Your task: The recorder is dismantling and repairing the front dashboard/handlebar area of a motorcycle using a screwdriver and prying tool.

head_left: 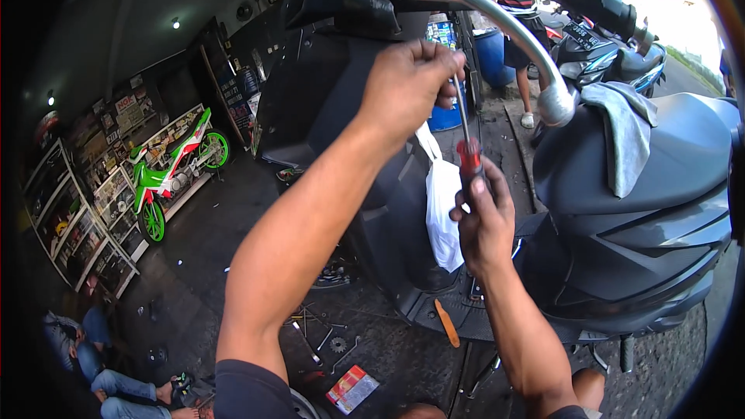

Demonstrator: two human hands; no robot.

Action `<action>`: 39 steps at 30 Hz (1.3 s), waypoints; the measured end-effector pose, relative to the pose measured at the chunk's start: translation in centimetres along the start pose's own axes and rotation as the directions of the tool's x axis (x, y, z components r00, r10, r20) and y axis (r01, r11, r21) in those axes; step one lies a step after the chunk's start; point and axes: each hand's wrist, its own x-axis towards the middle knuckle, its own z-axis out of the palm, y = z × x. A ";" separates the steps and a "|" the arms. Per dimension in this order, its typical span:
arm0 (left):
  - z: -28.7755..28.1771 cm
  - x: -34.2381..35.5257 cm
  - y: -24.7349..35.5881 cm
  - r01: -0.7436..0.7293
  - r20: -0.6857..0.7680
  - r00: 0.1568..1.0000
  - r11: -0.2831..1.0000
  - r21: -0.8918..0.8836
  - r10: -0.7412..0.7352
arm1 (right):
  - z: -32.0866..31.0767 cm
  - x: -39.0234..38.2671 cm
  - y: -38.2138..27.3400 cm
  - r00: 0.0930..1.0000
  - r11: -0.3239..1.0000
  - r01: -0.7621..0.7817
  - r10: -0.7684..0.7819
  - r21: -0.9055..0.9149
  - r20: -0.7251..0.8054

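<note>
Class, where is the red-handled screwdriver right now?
In the head view, the screwdriver is right of centre, below the silver lever, held in the right hand, its upper end at the left hand.

At left, 1 green-wheeled motorcycle (pixel 180 174) stands beside white-framed shelves (pixel 80 195), and 2 bulbs (pixel 176 23) glow above. On the dark floor (pixel 198 283), a wrench (pixel 307 344) lies near a toothed metal disc (pixel 337 344) and a red-and-yellow packet (pixel 353 389). Farther back, a blue barrel (pixel 493 58) stands near a person (pixel 518 4) in a striped top and parked motorcycles (pixel 586 54).
</note>
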 end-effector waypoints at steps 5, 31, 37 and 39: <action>-1.7 3.2 -1.0 -0.046 0.001 0.999 0.998 -0.032 0.046 | 0.5 4.4 1.7 0.994 0.974 -0.061 0.039 0.218 0.104; -2.9 4.7 -2.5 -0.294 -0.094 0.955 0.884 -0.364 0.280 | 3.2 8.8 3.8 0.980 0.949 -0.027 -0.038 0.315 0.196; -2.9 4.6 -2.3 -0.267 -0.101 0.964 0.897 -0.352 0.247 | 3.4 8.5 3.9 0.979 0.945 -0.014 -0.053 0.326 0.195; -2.7 4.6 -2.3 -0.263 -0.099 0.965 0.891 -0.371 0.244 | 3.3 8.5 3.7 0.979 0.945 -0.009 -0.058 0.327 0.194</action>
